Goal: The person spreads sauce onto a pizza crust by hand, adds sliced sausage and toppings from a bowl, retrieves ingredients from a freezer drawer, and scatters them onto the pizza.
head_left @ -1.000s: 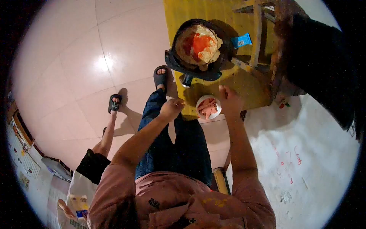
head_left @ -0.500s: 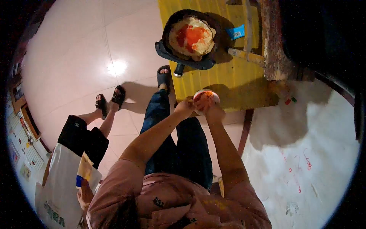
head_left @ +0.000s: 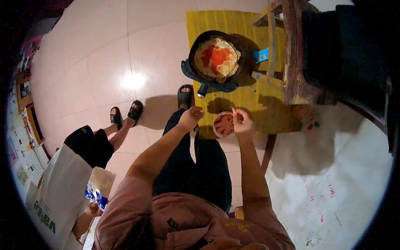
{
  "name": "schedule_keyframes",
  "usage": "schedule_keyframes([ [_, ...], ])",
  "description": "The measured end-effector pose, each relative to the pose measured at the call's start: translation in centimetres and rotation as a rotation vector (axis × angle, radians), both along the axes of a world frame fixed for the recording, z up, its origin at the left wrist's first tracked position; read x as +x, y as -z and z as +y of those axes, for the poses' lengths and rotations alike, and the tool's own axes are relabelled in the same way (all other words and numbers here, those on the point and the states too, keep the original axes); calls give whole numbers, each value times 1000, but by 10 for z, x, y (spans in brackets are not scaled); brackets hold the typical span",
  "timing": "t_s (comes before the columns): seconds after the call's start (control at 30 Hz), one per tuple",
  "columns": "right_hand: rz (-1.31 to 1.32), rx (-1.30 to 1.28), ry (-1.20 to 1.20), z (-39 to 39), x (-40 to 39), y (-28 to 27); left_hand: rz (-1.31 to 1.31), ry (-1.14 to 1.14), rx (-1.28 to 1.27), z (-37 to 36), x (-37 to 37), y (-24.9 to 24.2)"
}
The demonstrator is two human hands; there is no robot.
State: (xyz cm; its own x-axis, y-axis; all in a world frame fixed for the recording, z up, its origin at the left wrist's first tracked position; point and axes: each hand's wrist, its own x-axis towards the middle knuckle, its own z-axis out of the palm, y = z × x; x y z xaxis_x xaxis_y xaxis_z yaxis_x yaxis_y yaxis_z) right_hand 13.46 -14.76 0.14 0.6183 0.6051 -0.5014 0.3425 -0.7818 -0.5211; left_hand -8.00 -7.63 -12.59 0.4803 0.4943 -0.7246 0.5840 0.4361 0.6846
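Note:
My left hand (head_left: 191,118) is closed with fingertips pinched together, just left of a round bowl (head_left: 215,132) at the front edge of the yellow table. On the bowl's right, my right hand (head_left: 243,122) overlaps its rim, thumb and forefinger closed in a pinch. I cannot tell what, if anything, the fingertips hold. Pinkish-red strips (head_left: 225,124) lie in the bowl. Beyond the hands stands a black pan (head_left: 192,58), its short handle (head_left: 202,91) towards me. A pale flatbread (head_left: 231,54) with red sauce (head_left: 216,56) spread over its middle lies inside.
A blue packet (head_left: 261,55) lies right of the pan, beside a wooden frame (head_left: 271,46). At left another person (head_left: 79,146) in black shorts holds a plastic packet (head_left: 100,185); a white bag (head_left: 62,183) is there too. The yellow table (head_left: 258,104) ends near my knees.
My hands have come up out of the bowl and apart, the left off its rim. The view has shifted, and the other person's packet has turned.

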Motion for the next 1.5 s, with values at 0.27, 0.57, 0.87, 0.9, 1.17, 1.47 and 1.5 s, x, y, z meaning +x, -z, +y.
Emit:
schedule_keyframes([
  [0.27, -115, 236, -27, 162, 20, 75, -54, -149, 36, 43, -25, 4],
  [0.57, -244, -170, -344, 233, 18, 117, -61, -348, -177, 91, -45, 7],
  [0.87, -465, -197, 40, 231, 43, 126, -28, -300, -123, 116, -46, 3],
  [0.9, -485, -194, 36, 231, 41, 125, -56, -335, -136, 115, -48, 9],
  [1.17, -310, -104, -96, 234, 12, 189, -114, -378, -139, 112, -59, 22],
  [1.47, -268, 221, -62, 219, 30, 204, -89, -366, -147, 120, -61, 19],
  [1.5, -336, 51, -49, 227, 32, 178, -67, -361, -174, 123, -60, 15],
])
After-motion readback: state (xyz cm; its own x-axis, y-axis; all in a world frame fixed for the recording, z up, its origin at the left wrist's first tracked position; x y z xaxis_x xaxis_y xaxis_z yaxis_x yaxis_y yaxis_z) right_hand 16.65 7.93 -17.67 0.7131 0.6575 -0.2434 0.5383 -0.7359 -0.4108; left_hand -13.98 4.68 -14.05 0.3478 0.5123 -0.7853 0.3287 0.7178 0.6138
